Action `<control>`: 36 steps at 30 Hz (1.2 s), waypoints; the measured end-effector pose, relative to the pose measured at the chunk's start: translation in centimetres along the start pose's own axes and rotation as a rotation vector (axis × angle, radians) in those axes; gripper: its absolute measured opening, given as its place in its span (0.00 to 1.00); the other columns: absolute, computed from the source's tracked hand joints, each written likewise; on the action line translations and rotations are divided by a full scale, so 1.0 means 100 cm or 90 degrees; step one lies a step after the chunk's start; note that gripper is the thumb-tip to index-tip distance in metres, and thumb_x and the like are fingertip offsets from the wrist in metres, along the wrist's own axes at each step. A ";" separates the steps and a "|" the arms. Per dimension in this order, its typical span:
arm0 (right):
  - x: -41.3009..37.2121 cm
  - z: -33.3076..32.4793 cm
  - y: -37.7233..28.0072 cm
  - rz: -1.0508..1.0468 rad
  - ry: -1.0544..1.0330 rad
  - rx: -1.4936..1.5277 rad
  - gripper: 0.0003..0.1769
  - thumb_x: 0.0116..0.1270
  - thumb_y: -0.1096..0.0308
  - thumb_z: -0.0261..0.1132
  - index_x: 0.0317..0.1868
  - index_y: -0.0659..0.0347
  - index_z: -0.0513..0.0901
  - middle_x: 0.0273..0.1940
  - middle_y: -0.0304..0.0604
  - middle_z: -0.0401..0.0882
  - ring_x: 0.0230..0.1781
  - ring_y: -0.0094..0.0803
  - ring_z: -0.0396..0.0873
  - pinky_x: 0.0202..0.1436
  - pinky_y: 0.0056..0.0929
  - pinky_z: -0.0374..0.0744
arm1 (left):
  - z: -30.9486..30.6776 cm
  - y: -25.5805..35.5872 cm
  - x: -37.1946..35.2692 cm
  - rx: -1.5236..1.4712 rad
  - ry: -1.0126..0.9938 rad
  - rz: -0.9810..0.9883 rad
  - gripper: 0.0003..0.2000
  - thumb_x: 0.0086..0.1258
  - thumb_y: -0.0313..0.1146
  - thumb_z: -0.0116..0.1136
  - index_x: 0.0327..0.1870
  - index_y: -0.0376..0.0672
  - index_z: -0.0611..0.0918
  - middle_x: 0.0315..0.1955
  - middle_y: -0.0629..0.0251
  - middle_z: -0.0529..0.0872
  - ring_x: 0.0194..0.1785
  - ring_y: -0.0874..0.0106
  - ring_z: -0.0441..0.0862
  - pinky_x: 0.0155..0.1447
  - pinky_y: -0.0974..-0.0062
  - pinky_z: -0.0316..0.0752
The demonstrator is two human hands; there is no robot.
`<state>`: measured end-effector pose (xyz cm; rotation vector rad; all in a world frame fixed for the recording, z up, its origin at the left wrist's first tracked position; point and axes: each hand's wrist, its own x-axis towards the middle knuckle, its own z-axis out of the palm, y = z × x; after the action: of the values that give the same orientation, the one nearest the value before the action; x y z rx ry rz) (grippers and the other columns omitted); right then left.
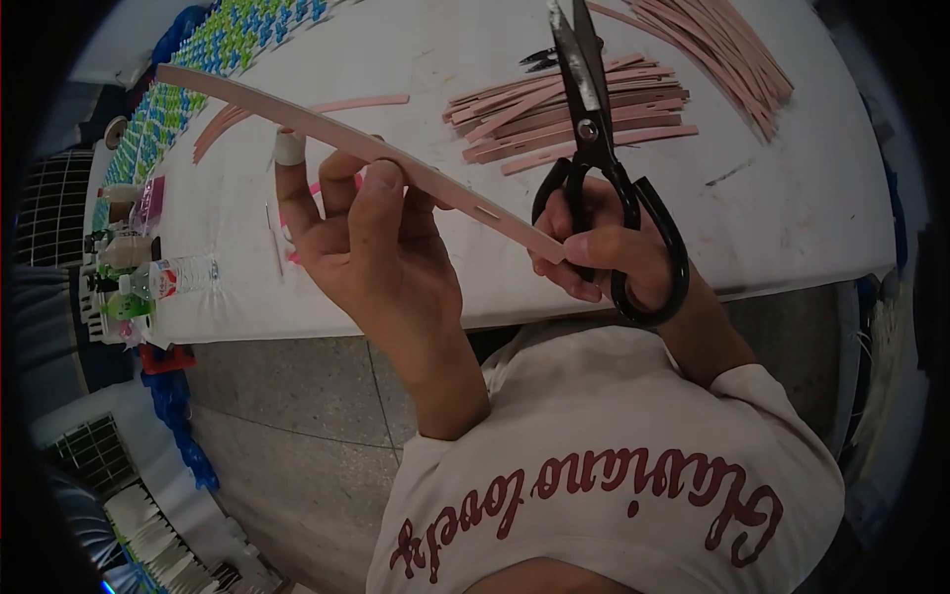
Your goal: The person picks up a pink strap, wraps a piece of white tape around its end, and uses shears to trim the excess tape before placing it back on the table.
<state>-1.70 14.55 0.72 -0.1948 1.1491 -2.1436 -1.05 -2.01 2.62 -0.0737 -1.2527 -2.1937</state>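
Pink strip point(341, 139) in left hand point(371, 252), scissors point(594, 134) right hand point(609, 255)

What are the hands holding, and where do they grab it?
The left hand holds a strip near its middle. The right hand holds scissors by the handles and pinches the strip's end.

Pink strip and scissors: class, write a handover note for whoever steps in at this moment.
Left hand: grips the long pink strip, held up over the table edge.
Right hand: holds the black scissors by the handles, blades shut, pointing away; its fingertips touch the strip's near end.
White table: one pile of pink strips behind the scissors, a second pile farther right.
Done: strips lie piled. Left: the held strip is not being cut.
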 end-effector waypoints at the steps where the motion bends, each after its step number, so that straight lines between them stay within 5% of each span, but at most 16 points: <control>1: 0.001 0.000 -0.001 -0.028 0.028 -0.030 0.09 0.50 0.70 0.56 0.31 0.60 0.65 0.25 0.46 0.72 0.15 0.22 0.65 0.17 0.18 0.64 | 0.001 0.000 0.000 -0.014 0.005 -0.016 0.27 0.58 0.20 0.51 0.60 0.35 0.58 0.32 0.60 0.77 0.35 0.72 0.80 0.37 0.75 0.80; 5: 0.000 0.002 -0.007 -0.051 0.053 -0.088 0.09 0.49 0.72 0.57 0.31 0.60 0.65 0.23 0.44 0.71 0.15 0.22 0.66 0.17 0.19 0.64 | 0.004 -0.001 0.002 -0.005 0.007 -0.029 0.29 0.57 0.21 0.52 0.61 0.34 0.57 0.31 0.62 0.76 0.35 0.73 0.80 0.38 0.74 0.80; 10: 0.001 0.009 -0.005 -0.090 0.093 -0.017 0.10 0.50 0.72 0.59 0.30 0.61 0.66 0.19 0.40 0.68 0.14 0.21 0.65 0.17 0.19 0.63 | 0.012 -0.010 -0.008 0.021 -0.206 -0.127 0.36 0.53 0.21 0.59 0.63 0.35 0.54 0.41 0.51 0.77 0.40 0.65 0.80 0.43 0.67 0.79; 14: 0.002 0.007 -0.010 -0.076 0.098 -0.044 0.11 0.51 0.71 0.60 0.30 0.61 0.65 0.20 0.39 0.68 0.14 0.20 0.64 0.17 0.18 0.63 | 0.008 -0.019 -0.010 -0.080 -0.297 -0.215 0.40 0.49 0.15 0.63 0.63 0.36 0.53 0.35 0.51 0.81 0.41 0.64 0.80 0.48 0.68 0.76; 21: 0.002 0.005 -0.009 -0.094 0.113 -0.036 0.11 0.51 0.70 0.60 0.31 0.60 0.65 0.21 0.38 0.68 0.14 0.19 0.63 0.17 0.16 0.62 | 0.006 -0.010 -0.006 -0.021 -0.271 -0.286 0.38 0.48 0.16 0.65 0.62 0.34 0.58 0.33 0.50 0.82 0.42 0.65 0.80 0.48 0.69 0.75; 26: 0.003 0.003 -0.010 -0.085 0.112 -0.008 0.11 0.50 0.71 0.59 0.32 0.59 0.65 0.23 0.39 0.68 0.14 0.19 0.62 0.17 0.16 0.62 | 0.006 -0.020 -0.010 -0.004 -0.362 -0.130 0.33 0.46 0.17 0.67 0.55 0.32 0.64 0.34 0.50 0.81 0.43 0.66 0.80 0.48 0.73 0.75; 30: 0.003 0.000 -0.004 -0.061 0.076 0.073 0.11 0.49 0.73 0.58 0.32 0.58 0.64 0.23 0.39 0.68 0.14 0.19 0.62 0.17 0.15 0.63 | 0.000 -0.019 -0.009 0.049 -0.371 -0.150 0.30 0.45 0.16 0.67 0.52 0.32 0.66 0.34 0.51 0.82 0.42 0.66 0.81 0.48 0.73 0.75; 36: 0.000 -0.005 -0.005 -0.081 0.034 0.103 0.14 0.48 0.75 0.61 0.31 0.59 0.63 0.21 0.39 0.68 0.16 0.19 0.64 0.19 0.18 0.63 | 0.002 -0.016 -0.011 -0.083 -0.253 -0.217 0.28 0.47 0.15 0.65 0.52 0.31 0.68 0.32 0.51 0.83 0.36 0.64 0.82 0.42 0.70 0.79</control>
<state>-2.15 15.06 0.82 -0.1408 1.0104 -2.3551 -1.02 -0.73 1.13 -0.3910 -1.4140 -2.6474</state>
